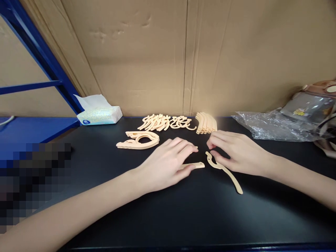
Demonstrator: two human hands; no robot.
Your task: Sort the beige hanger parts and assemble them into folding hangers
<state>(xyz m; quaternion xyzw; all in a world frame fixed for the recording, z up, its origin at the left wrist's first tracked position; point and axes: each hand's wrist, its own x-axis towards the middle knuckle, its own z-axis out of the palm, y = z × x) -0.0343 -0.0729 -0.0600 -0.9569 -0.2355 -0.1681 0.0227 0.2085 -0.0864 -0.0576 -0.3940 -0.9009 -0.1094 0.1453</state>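
Note:
My left hand (174, 159) is closed on a beige plastic hanger arm (200, 165), whose holed end sticks out past the thumb. Another small beige end shows by its index fingertip; most of what lies under this hand is hidden. My right hand (233, 150) is bent over the table with a gap between thumb and curled fingers, and nothing shows between them. Its thumb is right beside a curved beige hanger arm (232, 177) lying on the black tabletop; whether they touch I cannot tell. Left of my hands lie folded beige hangers (138, 140), stacked together.
Along the back lie a pile of curved hanger arms (154, 122), several hooks (180, 122) and a neat stack of arms (206, 122). A tissue pack (99, 114) stands at back left, a clear plastic bag (273, 126) and a transparent bag (307, 106) at right. Cardboard (141, 59) rises behind.

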